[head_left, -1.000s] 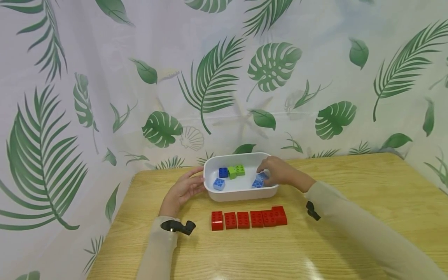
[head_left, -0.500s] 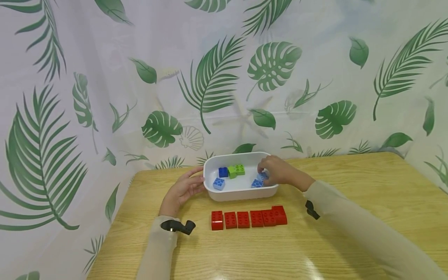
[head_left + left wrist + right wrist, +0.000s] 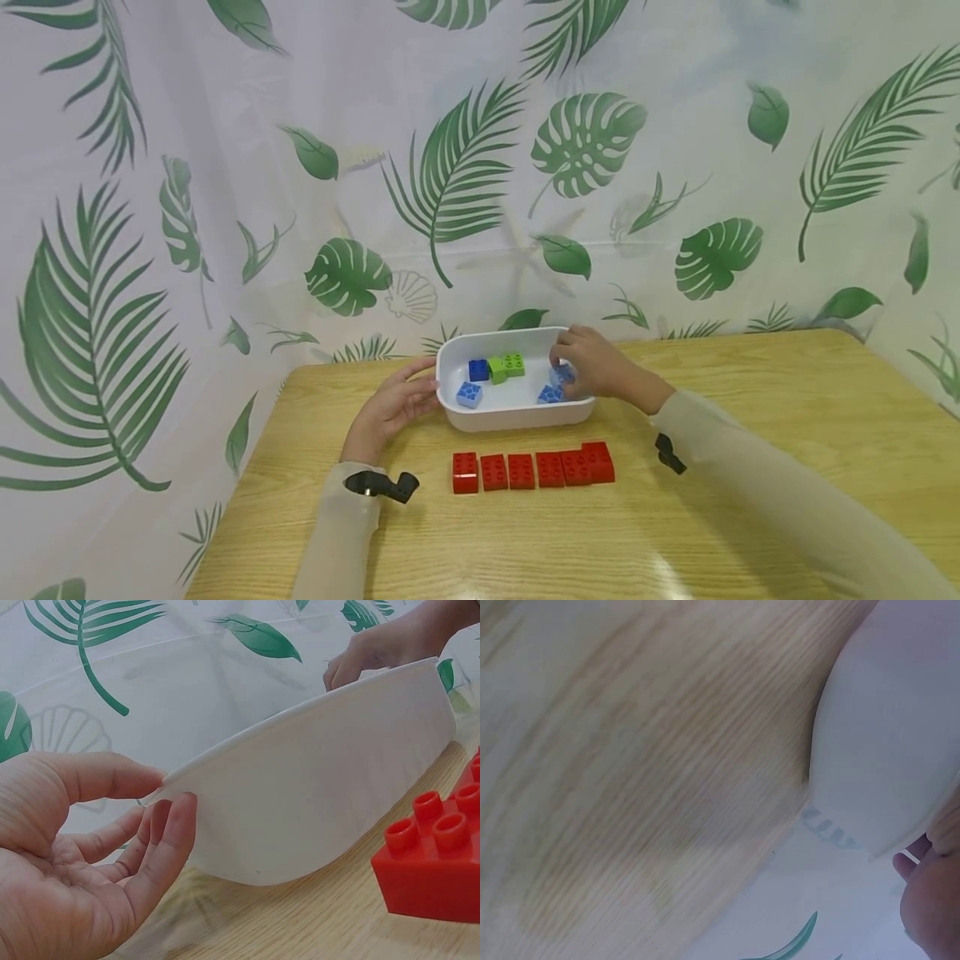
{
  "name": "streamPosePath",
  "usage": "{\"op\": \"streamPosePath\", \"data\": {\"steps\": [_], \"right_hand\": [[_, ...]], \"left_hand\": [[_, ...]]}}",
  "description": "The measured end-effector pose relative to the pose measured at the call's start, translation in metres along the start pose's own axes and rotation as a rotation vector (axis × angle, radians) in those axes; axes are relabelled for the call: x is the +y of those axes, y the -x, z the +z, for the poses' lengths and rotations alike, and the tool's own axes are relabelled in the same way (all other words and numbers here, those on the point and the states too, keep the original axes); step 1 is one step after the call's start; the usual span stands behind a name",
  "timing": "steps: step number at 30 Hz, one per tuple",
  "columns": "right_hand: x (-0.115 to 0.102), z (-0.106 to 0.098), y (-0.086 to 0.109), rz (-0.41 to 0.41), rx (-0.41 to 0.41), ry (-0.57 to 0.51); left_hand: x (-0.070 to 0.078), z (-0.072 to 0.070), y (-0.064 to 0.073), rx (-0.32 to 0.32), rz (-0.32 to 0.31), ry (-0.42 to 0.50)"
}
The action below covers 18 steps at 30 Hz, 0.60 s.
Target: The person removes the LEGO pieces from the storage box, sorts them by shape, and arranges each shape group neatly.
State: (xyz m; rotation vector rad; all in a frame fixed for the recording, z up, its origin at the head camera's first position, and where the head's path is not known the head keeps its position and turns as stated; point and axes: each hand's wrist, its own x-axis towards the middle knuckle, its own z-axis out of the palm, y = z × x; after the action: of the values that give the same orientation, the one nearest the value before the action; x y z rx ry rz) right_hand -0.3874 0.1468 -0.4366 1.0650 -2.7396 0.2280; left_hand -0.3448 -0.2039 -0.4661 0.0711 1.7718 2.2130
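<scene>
In the head view, the right hand (image 3: 602, 365) pinches a light-blue block (image 3: 566, 375) inside the white tub (image 3: 517, 421), with a patterned block (image 3: 550, 394) just beside its fingers. The left hand (image 3: 393, 406) touches the tub's other end, fingers loosely extended; red blocks (image 3: 521, 472) lie nearer the person than both hands. In the left wrist view, the left hand's fingertips meet rim and outer wall. In the right wrist view, the right hand shows only partly, its grip hidden.

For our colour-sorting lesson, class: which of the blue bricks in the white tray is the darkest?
The dark blue brick beside the green pieces; the other blue bricks in the white tray are paler and patterned.
</scene>
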Motion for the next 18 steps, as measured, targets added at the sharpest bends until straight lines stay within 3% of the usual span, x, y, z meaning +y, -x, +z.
{"op": "streamPosePath", "data": {"steps": [4,9,18], "right_hand": [[0.000,0.000,0.001,-0.037,0.074,0.047],[0.000,-0.003,0.003,-0.072,0.153,0.066],[0.000,-0.020,0.005,-0.025,0.293,-0.018]], "left_hand": [[-0.001,0.000,-0.001,0.022,-0.006,-0.002],[-0.001,0.001,-0.002,0.007,-0.014,0.000],[0.003,0.003,0.001,0.022,-0.025,0.014]]}}
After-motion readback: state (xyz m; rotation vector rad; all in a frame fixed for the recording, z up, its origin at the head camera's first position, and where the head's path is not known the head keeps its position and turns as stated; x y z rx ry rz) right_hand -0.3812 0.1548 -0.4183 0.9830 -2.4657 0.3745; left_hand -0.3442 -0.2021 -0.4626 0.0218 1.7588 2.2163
